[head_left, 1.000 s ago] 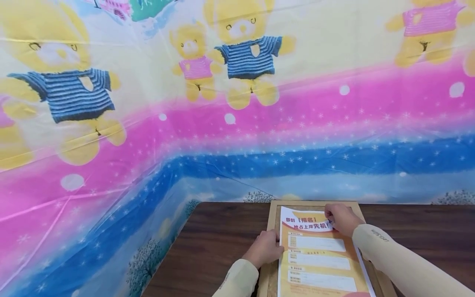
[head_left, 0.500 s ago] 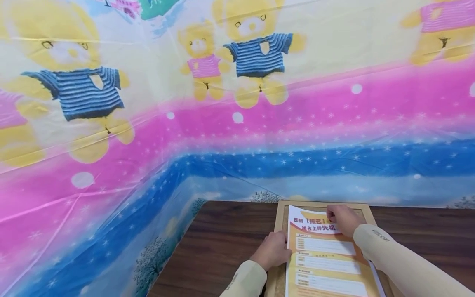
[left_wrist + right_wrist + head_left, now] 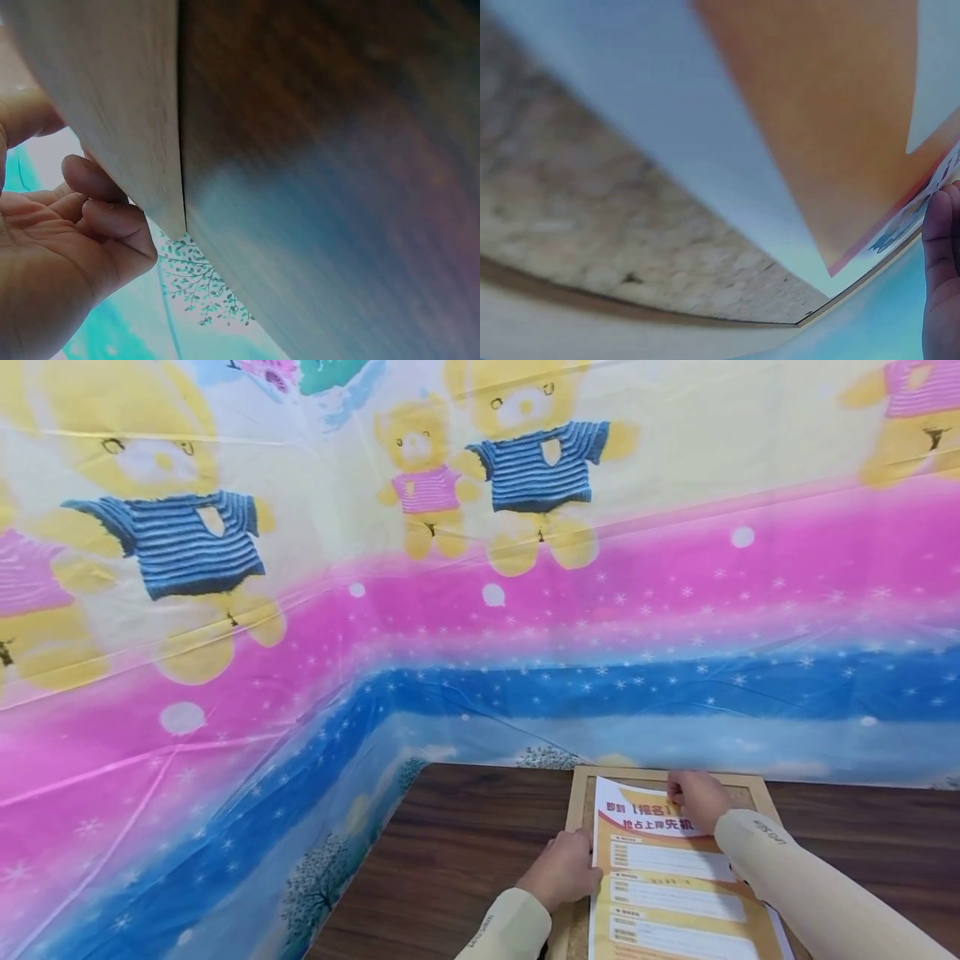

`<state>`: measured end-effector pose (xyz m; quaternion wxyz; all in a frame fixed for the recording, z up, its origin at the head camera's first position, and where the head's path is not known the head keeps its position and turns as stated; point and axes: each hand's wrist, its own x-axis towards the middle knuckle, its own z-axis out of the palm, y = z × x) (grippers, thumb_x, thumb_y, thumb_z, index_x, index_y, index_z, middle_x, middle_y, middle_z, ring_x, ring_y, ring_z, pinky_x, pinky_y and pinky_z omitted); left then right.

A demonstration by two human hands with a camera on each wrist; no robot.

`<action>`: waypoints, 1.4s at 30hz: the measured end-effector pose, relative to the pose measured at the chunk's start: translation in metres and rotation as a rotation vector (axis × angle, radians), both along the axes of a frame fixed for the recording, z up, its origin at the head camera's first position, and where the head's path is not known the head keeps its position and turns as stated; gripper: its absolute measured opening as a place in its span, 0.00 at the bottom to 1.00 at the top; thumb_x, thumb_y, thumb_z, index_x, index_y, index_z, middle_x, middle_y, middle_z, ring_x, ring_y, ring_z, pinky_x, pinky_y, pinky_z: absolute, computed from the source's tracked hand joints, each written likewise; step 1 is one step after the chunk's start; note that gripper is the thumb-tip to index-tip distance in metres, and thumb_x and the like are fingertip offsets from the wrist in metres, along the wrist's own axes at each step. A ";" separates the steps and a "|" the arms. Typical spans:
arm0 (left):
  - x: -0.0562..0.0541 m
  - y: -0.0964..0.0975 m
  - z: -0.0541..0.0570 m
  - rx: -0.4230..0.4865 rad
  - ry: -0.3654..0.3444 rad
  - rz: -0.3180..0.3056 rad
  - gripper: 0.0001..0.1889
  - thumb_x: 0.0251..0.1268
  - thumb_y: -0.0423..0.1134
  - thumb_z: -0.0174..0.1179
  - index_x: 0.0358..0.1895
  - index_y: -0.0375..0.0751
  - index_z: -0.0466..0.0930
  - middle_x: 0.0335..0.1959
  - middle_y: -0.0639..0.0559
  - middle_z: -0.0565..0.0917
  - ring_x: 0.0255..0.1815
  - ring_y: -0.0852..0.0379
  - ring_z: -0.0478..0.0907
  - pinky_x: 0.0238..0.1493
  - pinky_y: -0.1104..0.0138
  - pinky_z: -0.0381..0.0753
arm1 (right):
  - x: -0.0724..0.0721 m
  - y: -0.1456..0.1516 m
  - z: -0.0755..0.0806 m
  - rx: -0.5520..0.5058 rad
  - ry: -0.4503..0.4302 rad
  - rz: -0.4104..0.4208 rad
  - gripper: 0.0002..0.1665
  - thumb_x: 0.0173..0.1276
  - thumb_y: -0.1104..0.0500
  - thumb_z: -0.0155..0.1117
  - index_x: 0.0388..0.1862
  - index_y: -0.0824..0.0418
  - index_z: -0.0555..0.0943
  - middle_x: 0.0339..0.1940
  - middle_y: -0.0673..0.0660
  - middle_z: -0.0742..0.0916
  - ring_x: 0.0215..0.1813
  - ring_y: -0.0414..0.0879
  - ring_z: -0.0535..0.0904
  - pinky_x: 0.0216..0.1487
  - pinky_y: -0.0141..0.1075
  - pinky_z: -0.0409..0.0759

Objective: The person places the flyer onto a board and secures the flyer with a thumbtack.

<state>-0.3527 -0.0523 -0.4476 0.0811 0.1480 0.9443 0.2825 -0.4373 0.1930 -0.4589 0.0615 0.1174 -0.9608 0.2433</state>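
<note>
A printed poster (image 3: 660, 893) with red Chinese lettering and white form boxes lies on a wood-framed cork board (image 3: 583, 810). By the poster's left edge is my left hand (image 3: 561, 870); the thumb and forefinger are right at the paper, the hand overlapping the frame. In the left wrist view, several curled fingers (image 3: 112, 225) show beside the frame's outer side. Over the poster's upper right, my right hand (image 3: 701, 800) has bent fingers, their tips down at the lettering. I cannot tell whether they pinch something small. The poster's top corner (image 3: 821, 277) lies near the frame in the right wrist view.
The board lies on a dark wooden table (image 3: 435, 843), its far end close to the back edge. Behind stands a printed cloth (image 3: 360, 635) with teddy bears and pink and blue bands. Bare cork (image 3: 630, 225) shows alongside the poster.
The head view has turned slightly left, so everything sits farther right. Relative to the poster, my right hand has moved a little left, covering more lettering. The left hand stays at the edge.
</note>
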 end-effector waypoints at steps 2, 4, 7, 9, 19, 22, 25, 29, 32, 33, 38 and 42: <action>0.001 -0.001 0.000 0.015 -0.020 -0.009 0.13 0.62 0.35 0.62 0.50 0.42 0.78 0.30 0.56 0.75 0.21 0.59 0.70 0.23 0.66 0.69 | -0.002 -0.001 -0.002 -0.016 0.003 0.004 0.12 0.64 0.72 0.57 0.27 0.57 0.74 0.25 0.53 0.75 0.33 0.49 0.70 0.35 0.43 0.68; 0.002 -0.001 -0.001 0.018 -0.025 -0.013 0.14 0.62 0.35 0.61 0.51 0.41 0.77 0.29 0.55 0.75 0.19 0.58 0.69 0.20 0.66 0.68 | -0.005 -0.001 -0.003 -0.024 0.010 0.003 0.12 0.64 0.73 0.57 0.27 0.57 0.74 0.26 0.53 0.75 0.32 0.49 0.70 0.34 0.43 0.69; 0.002 0.000 0.000 -0.004 -0.018 -0.015 0.15 0.62 0.36 0.61 0.52 0.42 0.76 0.30 0.56 0.75 0.19 0.58 0.68 0.19 0.66 0.67 | -0.007 -0.002 -0.005 -0.028 0.019 0.004 0.13 0.63 0.73 0.58 0.27 0.57 0.75 0.26 0.52 0.76 0.32 0.49 0.71 0.34 0.42 0.69; 0.002 0.001 -0.001 -0.023 -0.005 -0.011 0.15 0.62 0.37 0.62 0.52 0.42 0.76 0.30 0.56 0.75 0.19 0.58 0.69 0.18 0.66 0.67 | -0.008 -0.004 -0.004 -0.035 0.019 0.002 0.13 0.64 0.73 0.57 0.27 0.57 0.75 0.26 0.52 0.76 0.32 0.48 0.71 0.34 0.42 0.69; 0.002 0.001 -0.002 -0.042 0.036 0.006 0.14 0.61 0.37 0.62 0.50 0.42 0.77 0.30 0.56 0.76 0.19 0.59 0.70 0.19 0.67 0.69 | -0.012 -0.007 0.001 -0.067 -0.011 -0.008 0.11 0.66 0.71 0.55 0.28 0.58 0.76 0.26 0.53 0.77 0.32 0.48 0.72 0.35 0.43 0.70; 0.002 0.001 -0.002 -0.048 0.047 0.002 0.14 0.61 0.37 0.62 0.50 0.42 0.77 0.29 0.56 0.76 0.18 0.60 0.70 0.19 0.67 0.69 | -0.014 -0.007 0.000 -0.062 -0.009 -0.007 0.10 0.67 0.71 0.55 0.28 0.58 0.76 0.26 0.53 0.77 0.32 0.48 0.72 0.35 0.42 0.70; 0.003 0.000 -0.002 -0.050 0.046 -0.001 0.13 0.62 0.37 0.62 0.50 0.42 0.76 0.28 0.56 0.75 0.17 0.60 0.69 0.17 0.67 0.68 | -0.016 -0.006 -0.002 -0.064 -0.008 -0.007 0.10 0.67 0.70 0.56 0.28 0.58 0.76 0.26 0.53 0.77 0.32 0.48 0.72 0.35 0.43 0.70; 0.004 0.000 -0.002 -0.053 0.049 -0.007 0.14 0.63 0.37 0.61 0.50 0.41 0.76 0.27 0.57 0.75 0.14 0.59 0.68 0.14 0.67 0.66 | -0.018 -0.006 -0.004 -0.073 -0.012 -0.001 0.09 0.67 0.70 0.56 0.28 0.59 0.76 0.26 0.53 0.76 0.32 0.48 0.72 0.34 0.43 0.70; 0.005 0.000 -0.003 -0.055 0.054 -0.006 0.14 0.62 0.37 0.61 0.50 0.40 0.76 0.26 0.57 0.75 0.14 0.59 0.68 0.13 0.67 0.66 | -0.020 -0.005 -0.006 -0.100 -0.031 0.002 0.09 0.68 0.69 0.55 0.29 0.60 0.77 0.27 0.54 0.77 0.32 0.49 0.72 0.34 0.43 0.69; 0.005 0.000 -0.003 -0.056 0.054 -0.005 0.13 0.62 0.37 0.61 0.50 0.40 0.76 0.26 0.57 0.75 0.14 0.59 0.68 0.13 0.67 0.66 | -0.020 -0.005 -0.006 -0.111 -0.038 0.005 0.09 0.68 0.70 0.55 0.29 0.60 0.77 0.27 0.54 0.77 0.33 0.49 0.72 0.35 0.43 0.69; 0.004 0.001 -0.003 -0.071 0.037 0.005 0.13 0.63 0.37 0.61 0.49 0.40 0.75 0.26 0.57 0.74 0.14 0.59 0.69 0.14 0.67 0.66 | -0.021 -0.004 -0.006 -0.138 -0.047 0.019 0.10 0.69 0.70 0.54 0.29 0.60 0.78 0.28 0.54 0.78 0.33 0.49 0.72 0.34 0.42 0.70; 0.003 0.002 -0.001 -0.070 0.032 0.014 0.15 0.62 0.38 0.62 0.51 0.40 0.75 0.27 0.57 0.75 0.17 0.61 0.70 0.16 0.68 0.68 | -0.020 -0.003 -0.003 -0.138 -0.024 0.019 0.10 0.69 0.70 0.54 0.28 0.61 0.77 0.28 0.54 0.78 0.31 0.49 0.72 0.33 0.42 0.70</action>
